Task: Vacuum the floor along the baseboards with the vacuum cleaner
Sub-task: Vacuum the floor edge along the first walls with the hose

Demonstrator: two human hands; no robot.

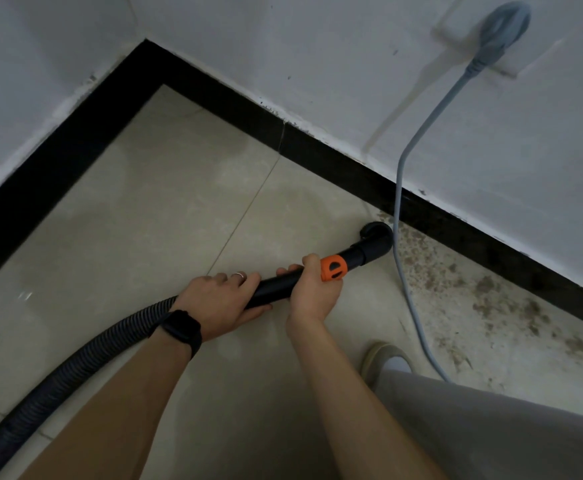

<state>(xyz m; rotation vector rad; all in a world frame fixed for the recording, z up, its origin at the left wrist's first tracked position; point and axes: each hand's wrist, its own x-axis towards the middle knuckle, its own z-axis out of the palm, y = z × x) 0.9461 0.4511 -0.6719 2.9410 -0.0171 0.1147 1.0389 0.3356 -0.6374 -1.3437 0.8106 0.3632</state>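
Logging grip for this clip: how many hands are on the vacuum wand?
2. The left hand grips the black wand nearer the ribbed hose; the right hand grips it just behind the orange collar.

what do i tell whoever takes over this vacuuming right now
Left hand grips the wand near the hose; right hand grips it just behind the orange collar.
Nozzle is down at the floor, close to the baseboard and right beside the grey cord.
Done: from the corner to the nozzle looks clean.
Left: the dirt along the baseboard right of the nozzle. Mind the cord lying across that stretch.
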